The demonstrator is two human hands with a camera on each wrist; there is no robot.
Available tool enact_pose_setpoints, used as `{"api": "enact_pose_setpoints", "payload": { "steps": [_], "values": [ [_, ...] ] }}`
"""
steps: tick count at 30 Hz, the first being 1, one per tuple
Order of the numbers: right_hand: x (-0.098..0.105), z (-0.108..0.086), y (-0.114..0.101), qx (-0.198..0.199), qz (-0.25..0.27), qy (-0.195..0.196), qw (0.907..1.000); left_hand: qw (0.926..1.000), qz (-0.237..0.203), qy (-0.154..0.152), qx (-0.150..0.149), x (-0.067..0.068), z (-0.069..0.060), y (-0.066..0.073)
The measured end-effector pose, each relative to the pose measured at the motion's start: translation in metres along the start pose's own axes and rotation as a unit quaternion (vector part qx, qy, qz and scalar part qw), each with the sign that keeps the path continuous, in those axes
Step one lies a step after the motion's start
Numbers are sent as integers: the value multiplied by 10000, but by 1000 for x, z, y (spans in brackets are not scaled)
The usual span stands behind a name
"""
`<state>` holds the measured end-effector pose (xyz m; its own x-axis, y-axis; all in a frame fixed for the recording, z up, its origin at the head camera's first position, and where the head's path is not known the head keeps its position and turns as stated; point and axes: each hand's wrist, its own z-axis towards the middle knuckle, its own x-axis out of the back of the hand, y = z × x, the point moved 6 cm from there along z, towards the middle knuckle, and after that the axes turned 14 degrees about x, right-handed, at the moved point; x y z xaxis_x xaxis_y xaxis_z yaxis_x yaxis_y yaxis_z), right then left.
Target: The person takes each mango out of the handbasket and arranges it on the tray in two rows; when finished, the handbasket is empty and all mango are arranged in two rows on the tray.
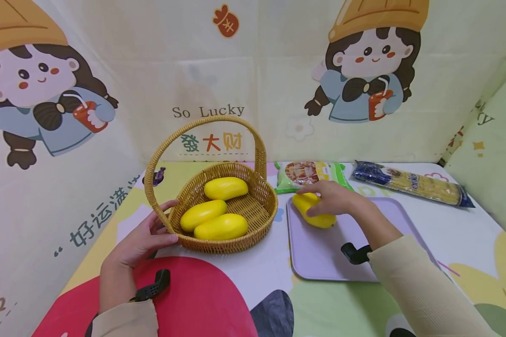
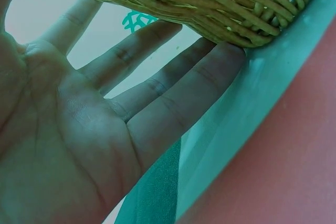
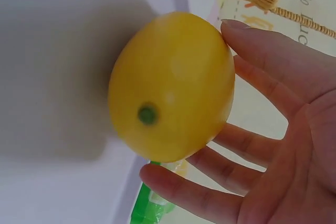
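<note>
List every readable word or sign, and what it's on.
"So Lucky": cream printed cloth backdrop.
"發大财": backdrop, below that.
"好运满": backdrop, left side.
"y": backdrop, right side.
Too blurred or partial: other backdrop lettering, green-and-white plastic bag, long blue-and-clear plastic packet, patterned tablecloth.

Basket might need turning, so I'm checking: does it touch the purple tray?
Apart. The head view shows tablecloth between the basket and the purple tray.

Cream walls [image 1: 274,84] printed with 2 cartoon figures [image 1: 367,79] surround a multicoloured tabletop [image 1: 270,267].
</note>
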<state>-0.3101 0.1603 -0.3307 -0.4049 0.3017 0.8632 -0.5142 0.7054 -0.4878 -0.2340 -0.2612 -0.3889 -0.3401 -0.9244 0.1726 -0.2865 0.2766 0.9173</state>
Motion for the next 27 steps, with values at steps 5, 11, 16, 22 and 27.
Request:
{"api": "enact_pose_setpoints", "payload": {
  "steps": [5, 11, 16, 22, 27],
  "values": [
    [1, -1, -1, -30, -1, -28, 10000, 10000, 44, -3, -17, -1, 1, -1],
    [-1, -2, 1, -126, 51, -62, 9999, 10000, -13, -26, 40, -4, 2, -3],
    [0, 1, -2, 122, 2, -77, 9999, 10000, 79, 0, 41, -3, 1, -2],
    [8, 6, -11, 406, -107, 153, 9990, 9999, 118, 67, 41, 2, -2, 3],
    [10, 8, -16, 380, -15, 319, 9988, 9999, 139, 1, 17, 1, -2, 1]
  ]
}}
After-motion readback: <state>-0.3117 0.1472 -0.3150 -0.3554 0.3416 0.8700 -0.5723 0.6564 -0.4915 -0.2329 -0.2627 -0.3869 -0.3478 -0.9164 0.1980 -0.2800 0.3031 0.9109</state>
